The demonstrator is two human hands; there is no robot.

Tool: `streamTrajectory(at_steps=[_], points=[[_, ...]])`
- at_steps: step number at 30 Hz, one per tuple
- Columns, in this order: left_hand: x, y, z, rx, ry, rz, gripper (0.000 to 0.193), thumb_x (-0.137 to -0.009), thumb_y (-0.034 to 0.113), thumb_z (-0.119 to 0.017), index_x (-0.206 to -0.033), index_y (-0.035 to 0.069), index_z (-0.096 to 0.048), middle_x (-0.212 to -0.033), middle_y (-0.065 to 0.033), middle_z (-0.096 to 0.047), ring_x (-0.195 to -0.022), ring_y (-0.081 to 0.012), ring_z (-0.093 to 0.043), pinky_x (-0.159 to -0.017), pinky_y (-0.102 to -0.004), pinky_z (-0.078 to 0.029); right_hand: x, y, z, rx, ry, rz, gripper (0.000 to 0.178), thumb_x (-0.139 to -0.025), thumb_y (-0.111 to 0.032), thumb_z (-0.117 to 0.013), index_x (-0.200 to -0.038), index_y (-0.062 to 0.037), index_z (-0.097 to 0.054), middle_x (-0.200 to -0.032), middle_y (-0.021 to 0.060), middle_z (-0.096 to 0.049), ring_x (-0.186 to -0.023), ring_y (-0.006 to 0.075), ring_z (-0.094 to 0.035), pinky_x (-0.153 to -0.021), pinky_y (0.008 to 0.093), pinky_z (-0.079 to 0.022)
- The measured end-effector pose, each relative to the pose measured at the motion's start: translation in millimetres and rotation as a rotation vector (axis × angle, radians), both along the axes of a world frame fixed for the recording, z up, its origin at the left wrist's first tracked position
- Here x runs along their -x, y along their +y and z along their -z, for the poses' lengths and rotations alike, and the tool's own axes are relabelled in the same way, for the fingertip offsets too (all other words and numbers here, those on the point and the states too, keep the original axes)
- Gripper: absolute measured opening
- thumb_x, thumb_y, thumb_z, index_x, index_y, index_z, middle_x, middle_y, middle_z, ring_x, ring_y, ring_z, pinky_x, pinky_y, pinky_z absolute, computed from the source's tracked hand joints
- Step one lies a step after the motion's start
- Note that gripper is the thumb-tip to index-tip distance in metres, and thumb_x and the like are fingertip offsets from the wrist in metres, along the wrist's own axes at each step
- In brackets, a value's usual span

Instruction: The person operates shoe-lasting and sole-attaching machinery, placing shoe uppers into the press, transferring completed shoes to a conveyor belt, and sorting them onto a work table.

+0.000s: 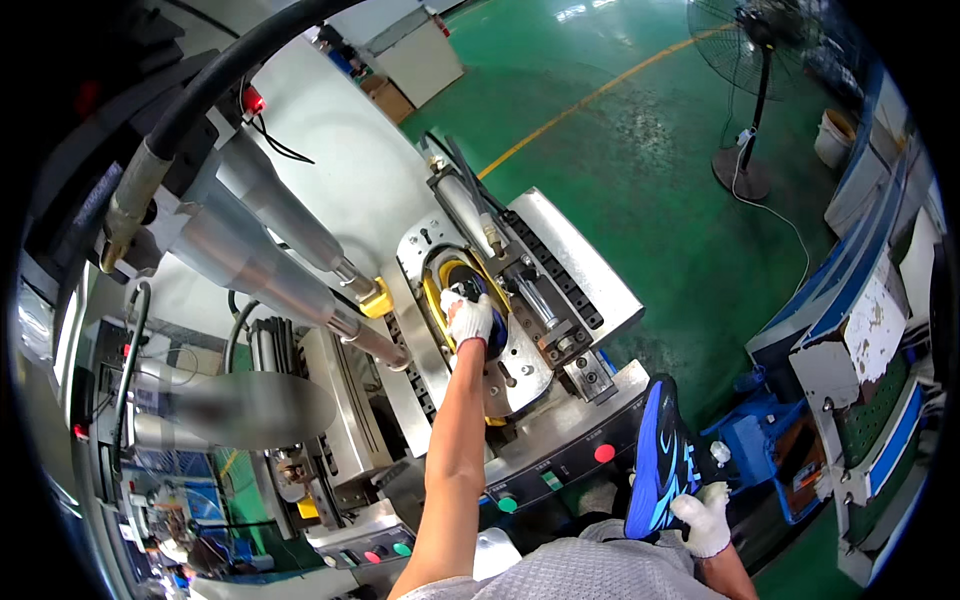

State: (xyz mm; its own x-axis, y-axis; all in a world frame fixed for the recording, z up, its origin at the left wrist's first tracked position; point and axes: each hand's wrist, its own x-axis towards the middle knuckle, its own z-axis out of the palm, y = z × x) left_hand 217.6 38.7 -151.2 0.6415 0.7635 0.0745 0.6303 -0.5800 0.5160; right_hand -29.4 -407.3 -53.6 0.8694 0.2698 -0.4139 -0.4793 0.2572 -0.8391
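Note:
My left hand (470, 318), in a white glove, reaches into the machine at the middle. Its fingers are closed over the top of a dark shoe (498, 338) with some blue on it. That shoe lies in a yellow-edged mould (432, 290) on a metal plate; the hand hides part of it. At the lower right, my gloved right hand (706, 520) grips a second shoe (660, 460), black with a thick blue sole and light blue marks. This shoe is held upright on end, close in front of my body and apart from the machine.
Thick metal cylinders (250, 245) slant down left of the mould, one ending in a yellow block (377, 298). A red button (604, 453) and a green button (507, 504) sit on the front panel. Right stand a blue crate (750, 440) and a rack (865, 350); a fan (765, 110) stands beyond.

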Motion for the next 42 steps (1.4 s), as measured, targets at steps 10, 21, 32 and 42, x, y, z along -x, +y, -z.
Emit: streamTrajectory(at_steps=[10, 21, 32, 42], points=[[121.9, -19.5, -113.7, 0.25, -0.263, -0.054, 0.071, -0.083, 0.031, -0.081, -0.138, -0.002, -0.053, -0.116, -0.0158, -0.069, -0.102, -0.0228, -0.067, -0.094, -0.0353, -0.053, -50.9, 69.5, 1.9, 0.675, -0.821, -0.056, 0.039, -0.069, -0.009, -0.082, -0.105, -0.0055, -0.069, -0.096, 0.0166, -0.06, -0.085, 0.0313, -0.058, -0.075, 0.0425, -0.048], [458.2, -103.3, -87.2, 0.503, -0.283, -0.134, 0.061, -0.075, 0.014, -0.083, -0.126, -0.003, -0.053, -0.108, -0.0112, -0.067, -0.098, -0.0199, -0.065, -0.094, -0.0351, -0.053, -292.7, 420.2, 71.3, 1.287, -0.805, -0.535, 0.06, -0.087, -0.047, -0.065, -0.123, 0.0012, -0.065, -0.129, 0.022, -0.065, -0.119, 0.0353, -0.065, -0.1, 0.0473, -0.051], [618.9, -222.8, 42.3, 0.454, -0.104, -1.126, 0.055, -0.079, 0.025, -0.081, -0.124, 0.004, -0.055, -0.107, -0.0174, -0.068, -0.103, -0.0344, -0.068, -0.09, -0.0431, -0.053, -419.8, 422.3, 181.1, 0.707, -0.938, -0.697, 0.058, -0.091, -0.034, -0.075, -0.137, -0.0004, -0.063, -0.133, 0.0083, -0.069, -0.114, 0.0201, -0.065, -0.101, 0.034, -0.048], [730.9, -280.1, 141.3, 0.226, -0.072, -1.787, 0.061, -0.083, 0.027, -0.077, -0.132, 0.003, -0.049, -0.119, -0.0232, -0.063, -0.109, -0.0408, -0.064, -0.092, -0.0516, -0.051, -102.2, 370.7, 35.1, 0.519, -1.414, -0.609, 0.081, -0.095, -0.041, -0.072, -0.153, 0.0059, -0.04, -0.146, 0.0226, -0.056, -0.133, 0.0311, -0.055, -0.112, 0.0441, -0.042]])
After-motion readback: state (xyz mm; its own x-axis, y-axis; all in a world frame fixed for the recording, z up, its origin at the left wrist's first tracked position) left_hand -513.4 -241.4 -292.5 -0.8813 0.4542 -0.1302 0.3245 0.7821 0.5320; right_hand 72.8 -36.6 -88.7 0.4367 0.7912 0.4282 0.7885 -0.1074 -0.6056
